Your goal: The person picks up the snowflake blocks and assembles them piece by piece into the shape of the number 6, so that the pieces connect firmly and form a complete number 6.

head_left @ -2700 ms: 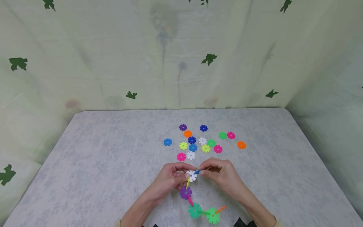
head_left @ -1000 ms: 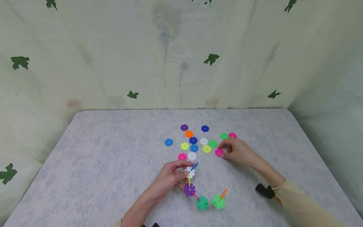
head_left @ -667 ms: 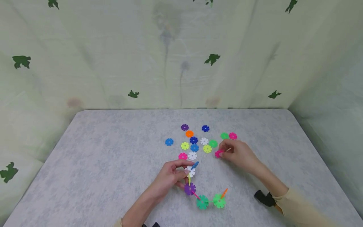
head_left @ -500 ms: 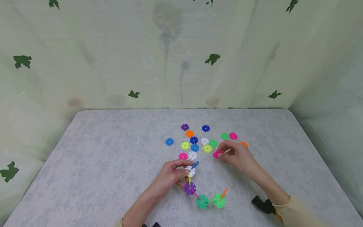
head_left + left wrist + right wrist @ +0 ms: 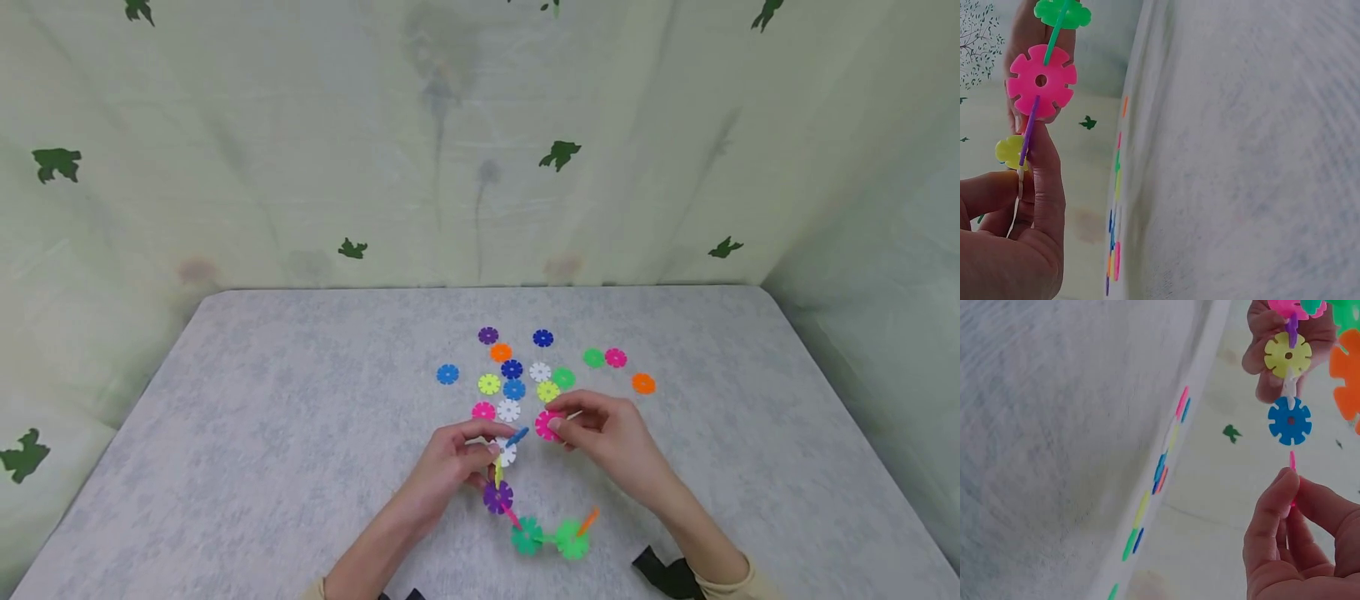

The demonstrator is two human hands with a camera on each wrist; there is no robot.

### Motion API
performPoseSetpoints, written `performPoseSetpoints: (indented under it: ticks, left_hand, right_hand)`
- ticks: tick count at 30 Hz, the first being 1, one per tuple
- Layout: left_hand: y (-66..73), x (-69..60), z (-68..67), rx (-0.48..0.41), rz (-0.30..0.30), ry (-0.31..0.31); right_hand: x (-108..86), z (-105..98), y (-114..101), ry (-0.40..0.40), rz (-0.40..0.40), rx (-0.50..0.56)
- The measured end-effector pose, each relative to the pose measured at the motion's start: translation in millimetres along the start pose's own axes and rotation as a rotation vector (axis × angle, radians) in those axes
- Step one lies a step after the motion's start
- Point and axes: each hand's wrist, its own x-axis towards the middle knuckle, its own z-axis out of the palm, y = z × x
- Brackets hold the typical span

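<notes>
My left hand (image 5: 456, 460) pinches the white notched plastic disc (image 5: 510, 456) of a chain of interlocking discs. At the chain's upper end a blue disc (image 5: 1290, 420) juts from the white one. Down from it hang yellow (image 5: 1287, 355), purple (image 5: 498, 497), pink (image 5: 1041, 81), two green and orange (image 5: 589, 521) discs, slotted together at angles. Between thumb and fingers my right hand (image 5: 611, 442) holds a loose pink disc (image 5: 545, 425). In the right wrist view this pink disc stands edge-on just short of the blue disc, a small gap between them.
Several loose discs lie flat on the grey table (image 5: 300, 417) beyond the hands, among them a white disc (image 5: 508, 410), a pink disc (image 5: 483, 411) and, farther right, an orange disc (image 5: 643, 383). A pale patterned curtain (image 5: 300, 167) rises behind the table.
The right hand let go of the blue disc on the chain, took the pink disc from the table and brought it back left toward the chain. The left hand kept its hold.
</notes>
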Motion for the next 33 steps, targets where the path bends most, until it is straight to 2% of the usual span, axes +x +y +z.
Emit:
performPoseSetpoints:
  ticks: [7,15,23,28,31,33]
  left_hand:
    - [-0.4,-1.5,1.2,0.006,0.035,-0.038]
    - [-0.1,-4.9,0.1,0.151,0.089,-0.066]
    - [1.0,-6.7,1.1,0.215,0.104,-0.045]
    - [1.5,-7.3,1.9,0.294,0.128,-0.039]
    - [1.7,-6.8,2.7,0.301,0.128,-0.039]
    - [1.5,-6.2,2.8,0.263,0.121,-0.043]
  right_hand:
    - [-1.2,8,1,-0.037,0.002,0.015]
    - [-4.8,15,-2,-0.033,0.011,-0.074]
    - [-3.3,19,2,-0.049,0.019,-0.071]
    - [-3.1,23,7,-0.057,-0.024,-0.089]
    - [-3.7,24,6,-0.051,-0.026,-0.086]
    - [-3.6,24,5,-0.059,-0.033,-0.049]
